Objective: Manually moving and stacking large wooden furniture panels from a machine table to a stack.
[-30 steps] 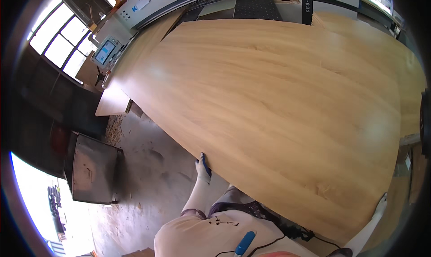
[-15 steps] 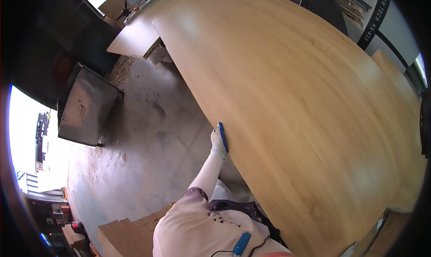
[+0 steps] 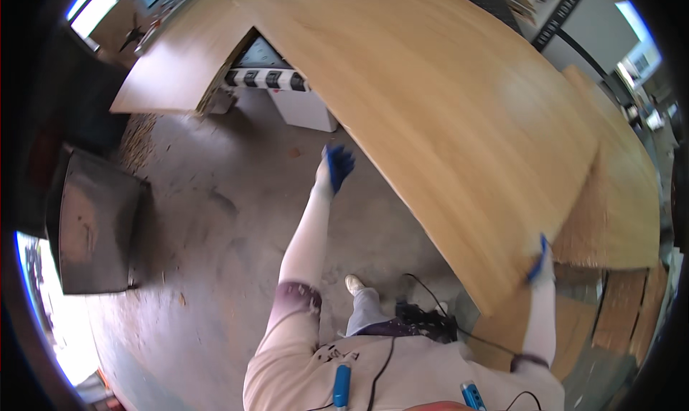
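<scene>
A large wood-grain board [image 3: 430,109] lies across the machine, its long edge slanting down toward me. My left hand [image 3: 337,168], in a white glove with a blue palm, is off that edge with a gap between them. Its fingers are spread and it holds nothing. At the board's near short edge on the right is my right hand [image 3: 542,260], gloved the same way. It grips that edge, though motion blurs the fingers and some are hidden.
Left of me stands a dark metal bin [image 3: 100,224] on the concrete floor. Beyond my left hand are a white box [image 3: 301,109] and a black-and-white striped machine edge [image 3: 265,78]. More boards [image 3: 624,217] lie at right. A black cable [image 3: 430,294] hangs near my feet.
My left hand has let go of the board's long edge and opened. The board has shifted away, uncovering the white box. My right hand has come into view at its near end.
</scene>
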A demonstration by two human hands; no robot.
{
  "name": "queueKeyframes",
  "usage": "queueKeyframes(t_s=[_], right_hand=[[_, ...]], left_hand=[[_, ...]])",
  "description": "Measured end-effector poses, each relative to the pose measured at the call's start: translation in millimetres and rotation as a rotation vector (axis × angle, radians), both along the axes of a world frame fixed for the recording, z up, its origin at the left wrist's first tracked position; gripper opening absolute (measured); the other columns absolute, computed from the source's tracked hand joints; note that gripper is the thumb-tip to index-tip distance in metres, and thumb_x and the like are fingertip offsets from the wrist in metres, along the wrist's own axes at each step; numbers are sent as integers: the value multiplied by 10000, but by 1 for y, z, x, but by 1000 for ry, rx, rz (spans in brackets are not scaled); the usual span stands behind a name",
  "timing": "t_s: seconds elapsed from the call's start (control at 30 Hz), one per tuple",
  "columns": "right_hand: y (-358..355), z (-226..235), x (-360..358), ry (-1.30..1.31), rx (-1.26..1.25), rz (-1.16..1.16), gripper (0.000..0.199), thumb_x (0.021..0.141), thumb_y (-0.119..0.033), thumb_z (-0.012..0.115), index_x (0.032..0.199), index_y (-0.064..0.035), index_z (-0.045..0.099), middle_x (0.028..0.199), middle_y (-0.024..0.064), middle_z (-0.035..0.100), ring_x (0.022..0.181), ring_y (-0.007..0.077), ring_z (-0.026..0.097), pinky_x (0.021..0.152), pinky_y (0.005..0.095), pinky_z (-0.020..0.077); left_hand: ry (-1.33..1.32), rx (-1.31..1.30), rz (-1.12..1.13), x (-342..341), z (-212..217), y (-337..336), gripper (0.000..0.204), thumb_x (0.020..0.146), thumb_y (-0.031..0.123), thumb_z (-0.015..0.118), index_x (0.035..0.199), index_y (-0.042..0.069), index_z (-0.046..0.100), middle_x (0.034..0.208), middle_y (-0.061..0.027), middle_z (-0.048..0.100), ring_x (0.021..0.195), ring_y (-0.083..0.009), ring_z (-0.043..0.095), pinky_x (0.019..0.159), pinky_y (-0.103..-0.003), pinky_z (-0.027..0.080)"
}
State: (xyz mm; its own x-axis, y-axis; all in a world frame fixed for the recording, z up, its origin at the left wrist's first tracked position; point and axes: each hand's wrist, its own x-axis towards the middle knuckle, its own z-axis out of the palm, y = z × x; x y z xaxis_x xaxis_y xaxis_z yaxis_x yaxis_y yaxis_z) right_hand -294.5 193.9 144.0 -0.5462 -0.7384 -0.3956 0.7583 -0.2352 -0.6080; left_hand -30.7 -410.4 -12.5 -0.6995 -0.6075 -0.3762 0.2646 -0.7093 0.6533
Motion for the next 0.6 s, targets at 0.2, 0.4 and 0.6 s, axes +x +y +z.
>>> queueKeyframes(t_s=[0.2,0.4,0.6], right_hand=[[-265,-70,111,224,328,-281,482,978,-335,522,1361,-47,473,1317,84,573,1193,236,559,1055,400,433],[-427,-58,240,15,172,404,442,899,-307,660,1244,-54,545,1243,103,605,1121,231,591,941,404,502],[-399,25,121,1754,-328,979,574,823,-408,662,1241,-19,602,1251,206,601,1185,347,559,1004,449,456]], left_hand=[[41,299,-71,174,-109,145,265,987,454,495,1031,203,569,839,9,547,747,-157,540,644,-314,459],[-352,-424,-419,145,-128,201,388,942,221,570,1303,100,495,1234,-120,587,1071,-244,610,870,-378,516],[-39,92,-274,10,-81,145,439,997,226,496,1392,50,417,1393,-144,495,1252,-259,506,1053,-385,424]])
